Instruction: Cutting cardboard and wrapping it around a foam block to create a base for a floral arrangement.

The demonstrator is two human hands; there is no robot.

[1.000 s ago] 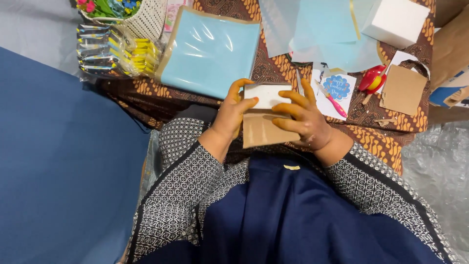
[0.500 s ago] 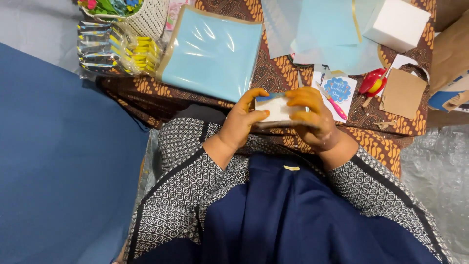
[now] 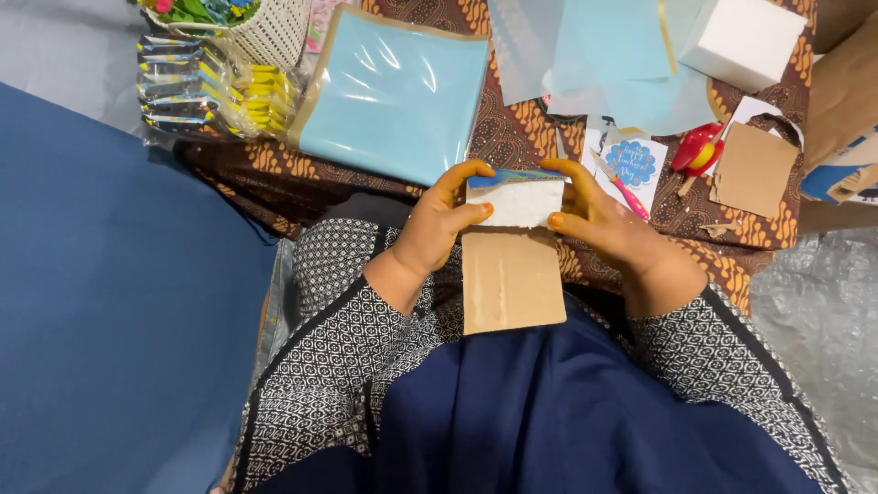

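Both hands hold a small white foam block (image 3: pixel 519 201) with a blue strip along its top edge. My left hand (image 3: pixel 441 224) pinches its left side between thumb and fingers. My right hand (image 3: pixel 599 220) grips its right side. A brown cardboard rectangle (image 3: pixel 510 279) hangs down from under the block onto my lap and looks joined to it. All of this sits just in front of a low table covered with a brown patterned cloth (image 3: pixel 512 137).
On the table lie a wrapped pack of light blue paper (image 3: pixel 393 91), loose pale blue sheets (image 3: pixel 604 55), a white box (image 3: pixel 743 41), a round blue sticker card (image 3: pixel 633 165), a pink craft knife (image 3: pixel 622 187), a red-yellow tool (image 3: pixel 695 151), a cardboard piece (image 3: pixel 752 169), a woven basket (image 3: pixel 265 32). Blue fabric (image 3: pixel 110 302) lies left.
The block was turned in my hands: half a second ago only the foam showed between them, and now the cardboard piece hangs flat below it over my lap.
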